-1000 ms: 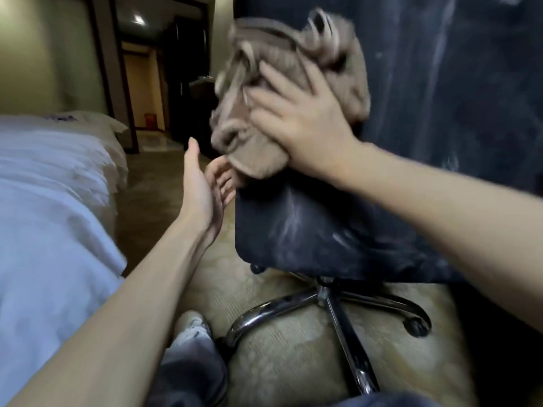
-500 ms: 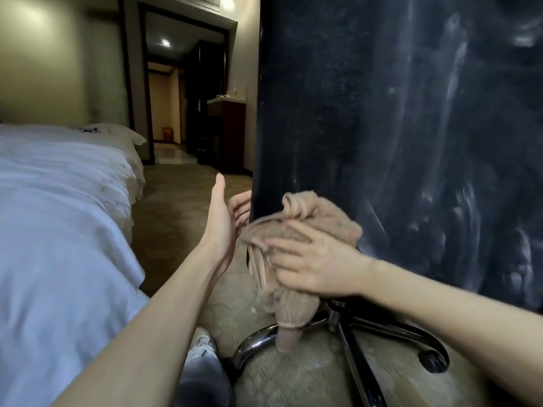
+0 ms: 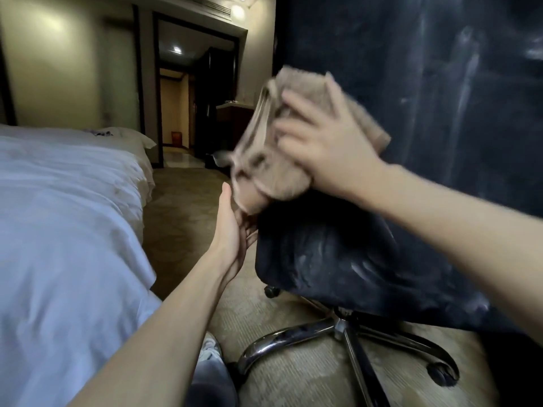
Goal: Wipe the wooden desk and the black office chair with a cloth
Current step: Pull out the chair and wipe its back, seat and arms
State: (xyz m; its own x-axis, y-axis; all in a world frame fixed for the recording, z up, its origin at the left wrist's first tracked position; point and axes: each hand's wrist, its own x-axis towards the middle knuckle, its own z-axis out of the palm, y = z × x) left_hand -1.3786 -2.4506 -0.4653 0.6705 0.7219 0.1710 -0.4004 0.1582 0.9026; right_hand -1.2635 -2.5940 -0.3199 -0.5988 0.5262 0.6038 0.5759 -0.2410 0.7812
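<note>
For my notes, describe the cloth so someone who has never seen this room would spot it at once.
Find the big black chair that fills the right of the view, beside the white bed. At the left edge of its back, a bunched cloth lies under the spread fingers of the right hand. It is the only beige, fuzzy thing against the dark upholstery.

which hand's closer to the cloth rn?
Right. The right hand presses flat on the cloth against the chair back; the left hand sits just below its hanging end, beside the chair seat.
</note>
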